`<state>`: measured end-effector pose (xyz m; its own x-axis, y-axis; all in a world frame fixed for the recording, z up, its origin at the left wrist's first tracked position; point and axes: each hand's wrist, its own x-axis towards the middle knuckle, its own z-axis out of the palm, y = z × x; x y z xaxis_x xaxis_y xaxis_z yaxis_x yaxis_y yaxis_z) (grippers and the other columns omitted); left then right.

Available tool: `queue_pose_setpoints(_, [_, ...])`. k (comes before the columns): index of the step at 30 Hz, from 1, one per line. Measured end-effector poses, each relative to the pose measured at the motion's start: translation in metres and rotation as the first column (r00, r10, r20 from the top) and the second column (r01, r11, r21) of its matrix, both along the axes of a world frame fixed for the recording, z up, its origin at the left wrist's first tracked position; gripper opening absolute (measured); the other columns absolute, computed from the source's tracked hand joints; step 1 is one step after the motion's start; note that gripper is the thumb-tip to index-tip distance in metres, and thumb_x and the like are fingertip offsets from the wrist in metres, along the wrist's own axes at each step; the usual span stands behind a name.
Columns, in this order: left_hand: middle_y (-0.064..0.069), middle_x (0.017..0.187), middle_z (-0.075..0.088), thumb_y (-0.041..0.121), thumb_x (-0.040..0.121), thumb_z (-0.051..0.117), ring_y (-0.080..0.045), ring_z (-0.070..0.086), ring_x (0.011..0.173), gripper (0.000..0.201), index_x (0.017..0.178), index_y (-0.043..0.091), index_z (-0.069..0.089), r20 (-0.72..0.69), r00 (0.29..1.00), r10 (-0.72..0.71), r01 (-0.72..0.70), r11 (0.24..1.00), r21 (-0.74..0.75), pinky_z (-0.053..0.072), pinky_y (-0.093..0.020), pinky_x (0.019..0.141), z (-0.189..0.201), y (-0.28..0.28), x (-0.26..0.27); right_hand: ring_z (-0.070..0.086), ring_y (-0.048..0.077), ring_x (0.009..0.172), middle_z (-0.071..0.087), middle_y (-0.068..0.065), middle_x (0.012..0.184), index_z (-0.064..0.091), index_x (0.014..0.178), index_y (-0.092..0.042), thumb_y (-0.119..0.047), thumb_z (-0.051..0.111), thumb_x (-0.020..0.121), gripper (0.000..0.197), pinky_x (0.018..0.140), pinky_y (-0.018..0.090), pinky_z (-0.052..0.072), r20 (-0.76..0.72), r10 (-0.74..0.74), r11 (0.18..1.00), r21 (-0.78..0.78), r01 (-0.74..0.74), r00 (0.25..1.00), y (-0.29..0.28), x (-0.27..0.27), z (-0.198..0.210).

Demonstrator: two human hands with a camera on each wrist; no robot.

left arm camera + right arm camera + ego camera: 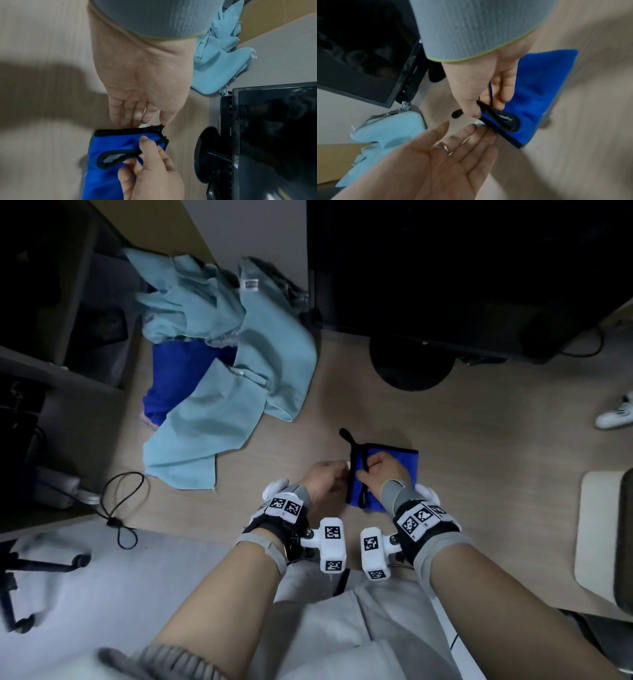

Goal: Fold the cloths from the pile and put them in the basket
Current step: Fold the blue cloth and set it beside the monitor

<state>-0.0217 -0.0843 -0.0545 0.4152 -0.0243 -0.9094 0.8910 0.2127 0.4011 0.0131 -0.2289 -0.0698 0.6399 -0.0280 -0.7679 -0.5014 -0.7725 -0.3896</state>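
A small blue cloth [394, 460] with black trim lies folded on the wooden desk [479, 440] in front of me. My right hand [364, 474] rests on it and pinches a black-trimmed fold [501, 119] at its left edge between thumb and fingers. My left hand [337, 474] lies beside that edge, palm up and fingers straight, its fingertips [477, 127] touching the trim. A black strap end [346, 434] sticks out past the cloth. The pile of light blue cloths [239, 371], with a dark blue one [174, 378] under them, lies at the far left. No basket is in view.
A black monitor [445, 268] with a round stand base [411, 364] stands behind the cloth. A looped black cord [120, 508] lies at the desk's left front edge. A white flat object [596, 529] sits on the right, and dark shelving [51, 337] on the left.
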Motion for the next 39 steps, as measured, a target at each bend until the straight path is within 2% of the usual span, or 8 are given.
queue_pose_setpoints(6, [0.002, 0.09, 0.064, 0.027, 0.101, 0.05, -0.01, 0.061, 0.08, 0.017, 0.109, 0.015, 0.059, -0.003, 1.0, -0.028, 0.028, 0.998, -0.051, 0.049, -0.022, 0.067, 0.0, 0.006, 0.001, 0.062, 0.014, 0.087, 0.068, -0.009, 0.091, 0.058, 0.105, -0.027, -0.041, 0.07, 0.077, 0.033, 0.083, 0.03, 0.05, -0.006, -0.073, 0.994, 0.076, 0.074, 0.997, 0.01, -0.005, -0.007])
queue_pose_setpoints(12, [-0.004, 0.068, 0.054, 0.019, 0.097, 0.05, -0.018, 0.054, 0.054, 0.016, 0.083, 0.013, 0.053, -0.004, 0.989, -0.147, 0.147, 0.983, 0.112, 0.047, -0.026, 0.056, 0.003, 0.005, 0.011, 0.063, 0.02, 0.072, 0.065, -0.012, 0.073, 0.057, 0.075, -0.031, -0.025, 0.062, 0.077, 0.008, 0.074, 0.032, 0.054, 0.105, -0.313, 0.949, -0.012, 0.315, 0.944, -0.023, -0.002, 0.005])
queue_pose_setpoints(15, [-0.007, 0.062, 0.055, 0.024, 0.1, 0.044, -0.018, 0.057, 0.043, 0.027, 0.081, 0.01, 0.057, -0.069, 0.972, -0.223, 0.225, 0.974, 0.026, 0.047, -0.025, 0.048, 0.007, -0.002, 0.013, 0.063, 0.022, 0.061, 0.067, 0.0, 0.072, 0.058, 0.079, -0.026, -0.025, 0.061, 0.074, 0.006, 0.064, 0.037, 0.056, 0.051, -0.417, 0.908, -0.013, 0.418, 0.908, -0.046, -0.002, 0.007])
queue_pose_setpoints(20, [-0.009, 0.081, 0.069, 0.023, 0.099, 0.048, -0.023, 0.067, 0.071, 0.015, 0.105, 0.012, 0.056, -0.108, 0.971, -0.212, 0.211, 0.977, -0.021, 0.055, -0.031, 0.07, 0.001, -0.014, 0.006, 0.063, 0.018, 0.068, 0.066, 0.007, 0.086, 0.058, 0.109, -0.013, -0.014, 0.05, 0.096, 0.015, 0.067, 0.025, 0.052, -0.347, -0.437, 0.807, 0.257, 0.532, 0.83, -0.045, -0.01, 0.011])
queue_pose_setpoints(25, [-0.008, 0.085, 0.071, 0.024, 0.098, 0.051, -0.022, 0.067, 0.076, 0.011, 0.104, 0.015, 0.054, -0.077, 0.98, -0.184, 0.186, 0.982, 0.024, 0.053, -0.03, 0.075, -0.001, -0.026, 0.016, 0.066, 0.018, 0.073, 0.068, 0.007, 0.085, 0.058, 0.115, -0.012, -0.012, 0.046, 0.096, 0.023, 0.069, 0.026, 0.051, -0.327, -0.468, 0.776, 0.292, 0.559, 0.821, -0.058, -0.005, -0.004])
queue_pose_setpoints(30, [-0.006, 0.107, 0.068, 0.012, 0.098, 0.045, -0.02, 0.065, 0.1, 0.027, 0.123, 0.018, 0.054, 0.04, 0.987, -0.157, 0.157, 0.988, 0.009, 0.044, -0.033, 0.095, 0.009, -0.075, 0.05, 0.058, 0.014, 0.062, 0.063, 0.004, 0.075, 0.057, 0.123, -0.012, -0.005, 0.051, 0.09, 0.035, 0.048, 0.018, 0.041, -0.22, -0.554, 0.755, 0.275, 0.596, 0.803, -0.105, 0.034, -0.005])
queue_pose_setpoints(35, [-0.009, 0.14, 0.051, 0.004, 0.096, 0.049, -0.012, 0.05, 0.118, 0.052, 0.146, 0.007, 0.038, 0.145, 0.984, -0.104, 0.105, 0.994, -0.002, 0.033, -0.022, 0.098, 0.016, -0.126, 0.085, 0.052, 0.018, 0.078, 0.06, 0.006, 0.105, 0.047, 0.138, -0.023, -0.011, 0.053, 0.089, 0.051, 0.068, 0.022, 0.04, -0.09, -0.502, 0.835, 0.211, 0.509, 0.86, -0.153, 0.079, 0.012])
queue_pose_setpoints(39, [-0.008, 0.117, 0.06, 0.006, 0.097, 0.049, -0.018, 0.055, 0.107, 0.04, 0.137, 0.009, 0.051, 0.155, 0.986, -0.062, 0.048, 0.994, 0.093, 0.044, -0.025, 0.086, 0.024, -0.139, 0.1, 0.051, 0.019, 0.1, 0.054, 0.006, 0.129, 0.043, 0.141, -0.013, -0.007, 0.053, 0.092, 0.05, 0.082, 0.022, 0.036, -0.065, -0.473, 0.829, 0.305, 0.469, 0.879, -0.165, 0.091, 0.019])
